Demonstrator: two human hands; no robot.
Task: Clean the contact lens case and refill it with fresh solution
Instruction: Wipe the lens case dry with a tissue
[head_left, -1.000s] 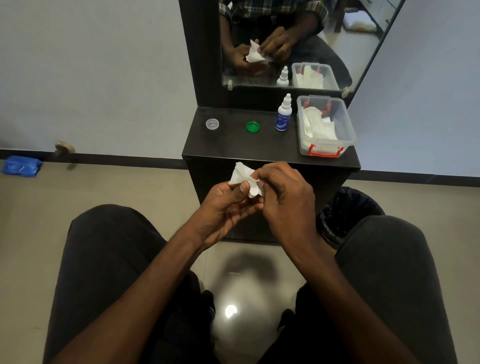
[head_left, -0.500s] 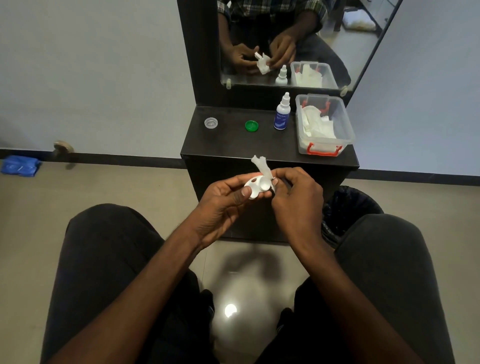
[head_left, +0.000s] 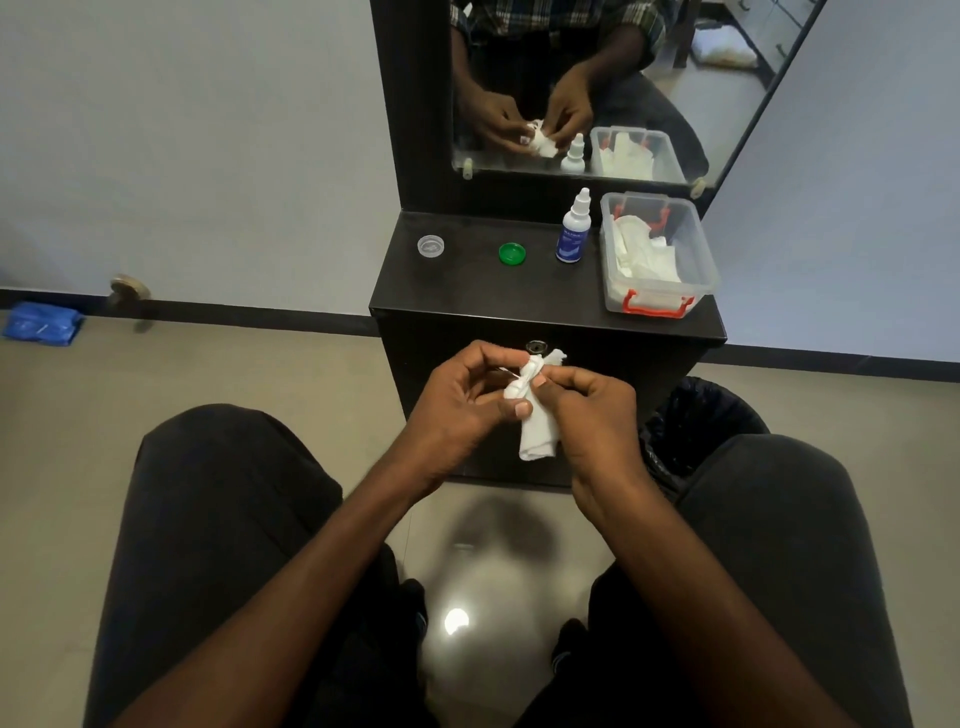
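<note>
Tissue (head_left: 537, 441) hangs lengthwise downward from the case, both hands (head_left: 457, 410) (head_left: 592, 415) pinching its wrapped top

Both hands meet in front of the dark cabinet, above the knees. The left hand (head_left: 457, 400) grips the white lens case (head_left: 521, 383), thumb pressed on its lower edge, and the right hand (head_left: 592, 410) pinches a white tissue (head_left: 537, 436) against it, the tissue's tail hanging below. Up on the surface (head_left: 467, 291): a clear cap (head_left: 430, 246), a green cap (head_left: 511, 253), an upright bottle (head_left: 573, 228), and a clear box (head_left: 657, 254) of tissues with a red latch. A black bin (head_left: 696, 415) stands at right.
</note>
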